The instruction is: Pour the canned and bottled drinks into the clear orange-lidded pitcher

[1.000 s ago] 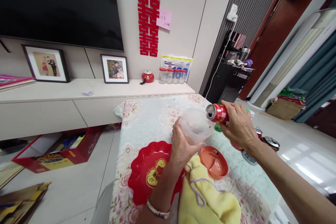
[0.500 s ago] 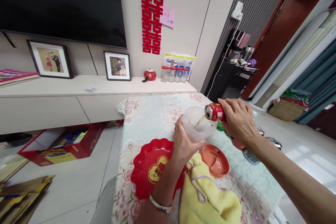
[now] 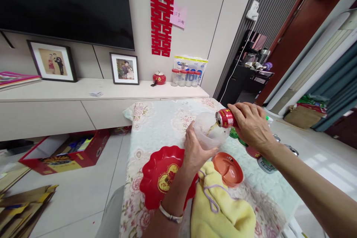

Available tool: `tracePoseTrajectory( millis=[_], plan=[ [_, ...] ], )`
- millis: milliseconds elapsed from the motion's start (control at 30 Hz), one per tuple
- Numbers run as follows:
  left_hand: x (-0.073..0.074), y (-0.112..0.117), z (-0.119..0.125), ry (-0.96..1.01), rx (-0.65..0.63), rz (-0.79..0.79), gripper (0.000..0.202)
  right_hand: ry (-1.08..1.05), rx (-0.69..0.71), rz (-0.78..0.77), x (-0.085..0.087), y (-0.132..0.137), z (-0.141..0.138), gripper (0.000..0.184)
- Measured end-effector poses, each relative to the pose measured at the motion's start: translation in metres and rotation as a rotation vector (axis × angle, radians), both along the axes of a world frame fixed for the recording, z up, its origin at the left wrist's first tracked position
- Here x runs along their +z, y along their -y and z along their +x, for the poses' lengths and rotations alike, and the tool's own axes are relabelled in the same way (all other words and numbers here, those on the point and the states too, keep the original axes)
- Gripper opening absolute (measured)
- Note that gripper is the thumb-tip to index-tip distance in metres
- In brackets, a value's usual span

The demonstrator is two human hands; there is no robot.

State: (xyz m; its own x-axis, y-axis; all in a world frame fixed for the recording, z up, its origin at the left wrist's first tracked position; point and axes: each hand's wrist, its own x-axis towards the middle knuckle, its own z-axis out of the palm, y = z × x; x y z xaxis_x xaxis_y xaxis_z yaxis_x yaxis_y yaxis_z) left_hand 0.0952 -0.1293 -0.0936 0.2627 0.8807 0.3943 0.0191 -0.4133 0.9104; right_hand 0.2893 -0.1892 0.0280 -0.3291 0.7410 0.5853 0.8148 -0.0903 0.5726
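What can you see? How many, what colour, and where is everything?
Tablecloth: 1, pale flowered, middle
Bowl: 1, cloudy white, over tablecloth
Tilted can: 1, red, over bowl
Other cans: several, mixed colours, tablecloth's right
Plate: 1, red, on tablecloth
Dish: 1, orange, right of plate
Cloth bundle: 1, yellow, beside dish
Television: 1, black, upper left
Cabinet: 1, white, below television
Framed photos: 2, black-framed, on cabinet
Lidded pot: 1, red, on cabinet
Jars: 4, clear, red-lidded, on cabinet
Bag: 1, white-blue, behind jars
Paper cutout: 1, red, wall
Note: 1, pink, wall
Box: 1, red, floor left
Curtain: 1, teal, far right
Door: 1, reddish-brown, far right
Left hand: 1, bare, holding bowl
Right hand: 1, bare, holding tilted can
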Motion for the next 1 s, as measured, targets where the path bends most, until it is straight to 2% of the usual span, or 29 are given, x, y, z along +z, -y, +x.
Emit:
tracePoseTrajectory(
  millis=[667,867,1000],
  plan=[
    [-0.004,-0.008,-0.005,-0.014,-0.062,0.034,0.117,0.129,0.058,-0.083,0.005,-0.014,-0.010,0.045],
    [0.009,-0.009,-0.021,-0.177,-0.104,-0.041,0.128,0.166,0.062,-0.127,0.008,-0.018,-0.020,0.043],
    [0.018,-0.012,-0.045,-0.350,-0.092,-0.039,0.107,0.190,0.074,-0.156,0.010,-0.019,-0.027,0.044]
  ],
)
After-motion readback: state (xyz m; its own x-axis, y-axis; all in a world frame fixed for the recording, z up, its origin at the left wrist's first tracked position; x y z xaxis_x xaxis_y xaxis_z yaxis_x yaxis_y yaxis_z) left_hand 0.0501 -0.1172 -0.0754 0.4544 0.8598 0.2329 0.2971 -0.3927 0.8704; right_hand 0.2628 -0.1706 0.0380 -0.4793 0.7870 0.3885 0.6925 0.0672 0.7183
